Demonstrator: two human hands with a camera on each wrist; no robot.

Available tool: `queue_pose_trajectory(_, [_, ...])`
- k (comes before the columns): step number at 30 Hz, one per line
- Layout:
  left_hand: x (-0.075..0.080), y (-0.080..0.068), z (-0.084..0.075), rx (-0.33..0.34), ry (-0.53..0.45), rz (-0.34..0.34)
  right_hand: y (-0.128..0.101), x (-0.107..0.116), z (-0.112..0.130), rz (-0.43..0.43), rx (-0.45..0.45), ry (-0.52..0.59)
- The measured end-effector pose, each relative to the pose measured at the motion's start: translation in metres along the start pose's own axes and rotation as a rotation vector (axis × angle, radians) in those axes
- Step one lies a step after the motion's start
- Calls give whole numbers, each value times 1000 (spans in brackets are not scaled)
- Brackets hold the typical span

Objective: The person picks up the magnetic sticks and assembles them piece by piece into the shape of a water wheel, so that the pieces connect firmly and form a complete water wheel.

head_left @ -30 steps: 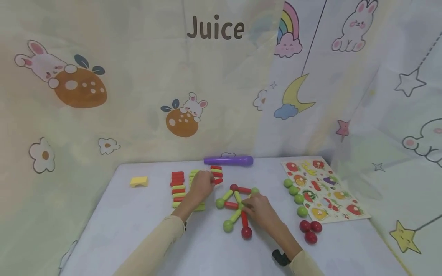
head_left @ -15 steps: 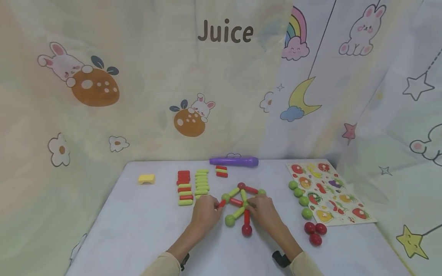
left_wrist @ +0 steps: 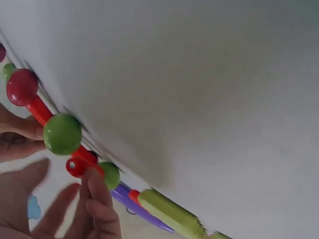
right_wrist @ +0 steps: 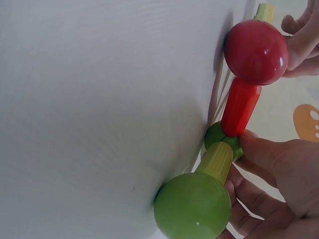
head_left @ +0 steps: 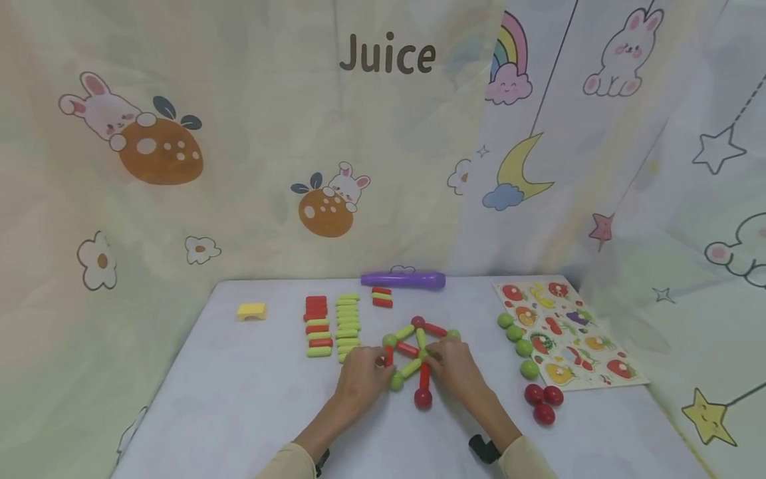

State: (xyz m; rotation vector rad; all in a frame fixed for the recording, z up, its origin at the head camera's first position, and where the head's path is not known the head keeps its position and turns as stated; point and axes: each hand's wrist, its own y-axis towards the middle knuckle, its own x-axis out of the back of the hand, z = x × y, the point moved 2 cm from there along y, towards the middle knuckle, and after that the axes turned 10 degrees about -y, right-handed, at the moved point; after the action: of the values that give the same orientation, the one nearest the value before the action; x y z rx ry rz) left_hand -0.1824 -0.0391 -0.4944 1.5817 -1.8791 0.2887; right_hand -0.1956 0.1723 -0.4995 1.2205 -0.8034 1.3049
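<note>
Rods and balls formed a light, easily parted frame [head_left: 413,352] mid-desk [head_left: 239,399]. A red rod [head_left: 387,356] was pinched by the left hand [head_left: 362,379]; the central joint [head_left: 426,356] was pinched by the right hand [head_left: 455,369].

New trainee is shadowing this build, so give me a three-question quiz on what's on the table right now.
1. True or false: the purple tube lies at the table's far edge.
2. How many loose red balls sit below the row of green balls? A) one B) three C) five
3. What is the left hand bringing to the stick-and-ball figure?

Key: 1 true. 2 B. 3 A red stick, pinched in its fingers; the right hand steadies the figure.
</note>
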Motion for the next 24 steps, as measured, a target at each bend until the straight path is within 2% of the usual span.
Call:
queue_pose_trajectory(5, [2,-6,7,-17,-4,176,1,0,1,8,-2,-6])
queue_pose_trajectory(9, [0,-7,9,-26,74,256,1,-1,1,23,4,-7])
queue_pose_trajectory(17, [-5,-4,3,-79,198,274,0,1,0,-4,28,-4])
queue_pose_trajectory(24, [-3,-3,5,-73,187,293,0,0,2,3,18,-8])
